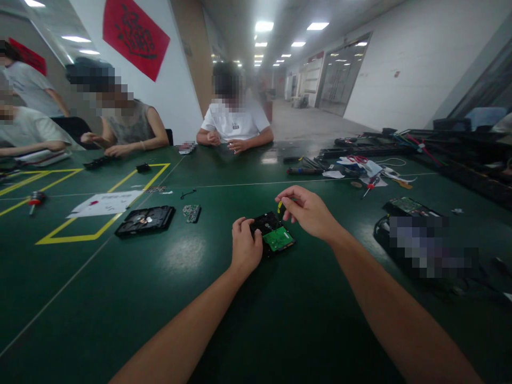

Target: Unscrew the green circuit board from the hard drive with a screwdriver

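A left hand (247,246) on the hard drive (263,220), a right hand (308,210) pinching a yellow-and-black screwdriver (280,208).
The left hand is half-curled — fingers bent over the drive's left end, thumb set apart from them on its near side — and grips it there, flat on the green table (180,309), in front of the person. The right hand is closed at the fingertips, thumb and fingers pressed on the handle, which points down over the green circuit board (279,239) on the drive; whether the tip touches, I cannot tell. An open black casing (146,220) lies well apart, to the left.
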Demonstrator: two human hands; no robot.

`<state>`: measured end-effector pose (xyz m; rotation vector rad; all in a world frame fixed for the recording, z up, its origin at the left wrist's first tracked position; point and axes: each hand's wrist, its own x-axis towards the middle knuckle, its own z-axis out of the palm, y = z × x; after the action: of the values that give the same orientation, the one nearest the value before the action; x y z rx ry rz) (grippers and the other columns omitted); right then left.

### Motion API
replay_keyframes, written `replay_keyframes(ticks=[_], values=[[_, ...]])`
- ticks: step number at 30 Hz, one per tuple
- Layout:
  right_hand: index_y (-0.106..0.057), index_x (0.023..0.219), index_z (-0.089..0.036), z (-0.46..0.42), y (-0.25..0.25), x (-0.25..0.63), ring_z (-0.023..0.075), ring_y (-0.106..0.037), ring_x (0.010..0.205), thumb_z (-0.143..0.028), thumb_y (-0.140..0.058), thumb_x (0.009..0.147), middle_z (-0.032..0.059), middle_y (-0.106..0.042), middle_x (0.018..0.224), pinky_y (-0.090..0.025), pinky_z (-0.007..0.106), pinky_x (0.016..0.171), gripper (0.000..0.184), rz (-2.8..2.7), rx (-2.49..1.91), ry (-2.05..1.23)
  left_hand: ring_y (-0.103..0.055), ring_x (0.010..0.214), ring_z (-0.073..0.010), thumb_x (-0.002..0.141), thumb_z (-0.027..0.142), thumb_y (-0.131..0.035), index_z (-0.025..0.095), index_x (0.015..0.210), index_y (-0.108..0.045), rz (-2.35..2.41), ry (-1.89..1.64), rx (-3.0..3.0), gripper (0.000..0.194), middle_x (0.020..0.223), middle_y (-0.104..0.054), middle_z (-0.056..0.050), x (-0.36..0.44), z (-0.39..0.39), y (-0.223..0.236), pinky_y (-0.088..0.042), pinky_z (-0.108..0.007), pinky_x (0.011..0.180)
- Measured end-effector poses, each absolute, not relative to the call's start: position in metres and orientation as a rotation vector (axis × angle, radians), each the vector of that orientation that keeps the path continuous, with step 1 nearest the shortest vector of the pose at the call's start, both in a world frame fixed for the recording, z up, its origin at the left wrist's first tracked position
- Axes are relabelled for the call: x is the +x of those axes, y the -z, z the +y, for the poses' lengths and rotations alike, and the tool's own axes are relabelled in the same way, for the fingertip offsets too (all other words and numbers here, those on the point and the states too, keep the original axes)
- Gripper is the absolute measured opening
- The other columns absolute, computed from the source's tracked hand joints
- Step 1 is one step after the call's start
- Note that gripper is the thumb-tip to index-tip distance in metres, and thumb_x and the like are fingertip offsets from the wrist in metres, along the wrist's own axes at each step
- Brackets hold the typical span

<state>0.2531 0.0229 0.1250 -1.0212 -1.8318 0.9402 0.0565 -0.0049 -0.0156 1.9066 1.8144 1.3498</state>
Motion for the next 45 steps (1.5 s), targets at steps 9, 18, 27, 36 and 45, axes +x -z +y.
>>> replay_keyframes(ticks=[9, 18, 27, 36, 45], values=[[-0.073, 0.103, -0.020, 0.0195, -0.1285, 0.2538, 0.0134, -0.062, 0.062, -0.043, -0.064, 0.096, 0.0020, -0.069, 0.081, -0.048, 0.026, 0.054, 0.025, -1.885, -1.025, -0.901, -0.052, 0.139, -0.0300, 0.098, 0.023, -0.053, 0.019, 0.128, -0.057, 1.725, -1.292, 1.937, 0.030, 0.138, -0.056, -0.015, 0.0564, -0.0045, 0.0168, -0.042, -0.054, 0.119], [-0.068, 0.105, -0.019, 0.0193, -0.1287, 0.2520, 0.0134, -0.066, 0.062, -0.035, -0.063, 0.096, 0.0055, -0.074, 0.092, -0.050, 0.026, 0.052, 0.019, -1.808, -1.019, -1.027, -0.050, 0.141, -0.0287, 0.099, 0.020, -0.048, 0.022, 0.128, -0.056, 1.766, -1.319, 1.856, 0.030, 0.143, -0.052, -0.015, 0.0562, -0.0055, 0.0170, -0.048, -0.052, 0.115], [-0.074, 0.100, -0.022, 0.0269, -0.1218, 0.2550, 0.0164, -0.065, 0.071, -0.043, -0.065, 0.095, 0.0035, -0.073, 0.091, -0.054, 0.032, 0.067, 0.023, -1.904, -1.017, -0.835, -0.054, 0.137, -0.0266, 0.096, 0.013, -0.046, 0.023, 0.126, -0.057, 1.756, -1.320, 1.877, 0.033, 0.139, -0.055, -0.012, 0.0553, -0.0041, 0.0179, -0.049, -0.049, 0.115], [-0.067, 0.101, -0.020, 0.0192, -0.1276, 0.2505, 0.0146, -0.064, 0.063, -0.041, -0.068, 0.093, 0.0016, -0.069, 0.078, -0.049, 0.027, 0.054, 0.023, -1.804, -1.036, -1.021, -0.054, 0.136, -0.0275, 0.095, 0.013, -0.051, 0.022, 0.125, -0.057, 1.713, -1.323, 1.926, 0.032, 0.136, -0.056, -0.013, 0.0553, -0.0032, 0.0170, -0.045, -0.051, 0.118], [-0.072, 0.119, -0.021, 0.0233, -0.1262, 0.2556, 0.0143, -0.059, 0.056, -0.034, -0.055, 0.100, -0.0012, -0.062, 0.065, -0.044, 0.026, 0.053, 0.029, -1.887, -1.074, -1.011, -0.054, 0.134, -0.0276, 0.095, 0.015, -0.053, 0.020, 0.125, -0.058, 1.717, -1.319, 1.919, 0.031, 0.135, -0.056, -0.014, 0.0549, -0.0016, 0.0207, -0.045, -0.050, 0.117]])
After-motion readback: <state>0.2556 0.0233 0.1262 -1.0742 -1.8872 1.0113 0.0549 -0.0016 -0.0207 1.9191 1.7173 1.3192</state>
